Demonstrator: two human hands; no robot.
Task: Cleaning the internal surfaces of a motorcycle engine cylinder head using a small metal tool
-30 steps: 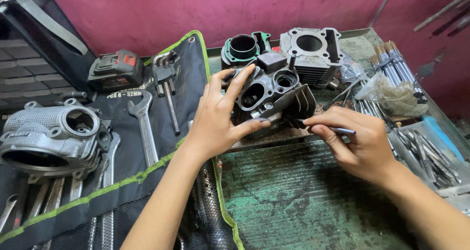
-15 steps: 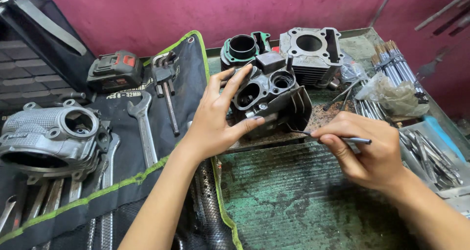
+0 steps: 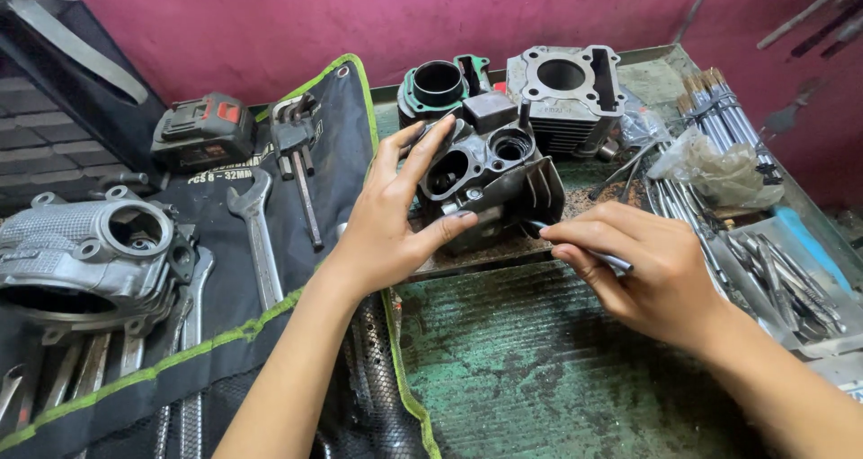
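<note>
From the head view, the left hand (image 3: pixel 382 230) is clamped around a dark finned engine head (image 3: pixel 490 185), fingers spread over its top and thumb pressed against its front, tilting it up on the worn green counter (image 3: pixel 539 369). The right hand (image 3: pixel 652 266) is pinched shut on a thin metal pick (image 3: pixel 593 257), whose tip sits against the lower fins of the part. The grip on the engine head looks to me one-sided: only 1 hand steadies a heavy casting tipped on its edge, so a hard push from the pick could roll it off the gritty strip it rests on or make the tip skid toward the left thumb. Just behind stand 2 more castings, a green-rimmed cylinder (image 3: pixel 440 86) and a grey cylinder block (image 3: pixel 562 95), near enough to be knocked if the part slips. The counter is scratched, rusty and dirty, which gives some friction but also loose grit. To the left lies a black tool roll (image 3: pixel 270 333) with a spanner (image 3: pixel 256 239), a hex key set (image 3: pixel 292 131), a battery pack (image 3: pixel 202 131) and a silver engine cover (image 3: pixel 90 252). To the right are bundled rods (image 3: pixel 719 108), a crumpled plastic bag (image 3: pixel 719 171) and a tray of small tools (image 3: pixel 782 279). A magenta wall (image 3: pixel 360 18) closes the room behind.
</note>
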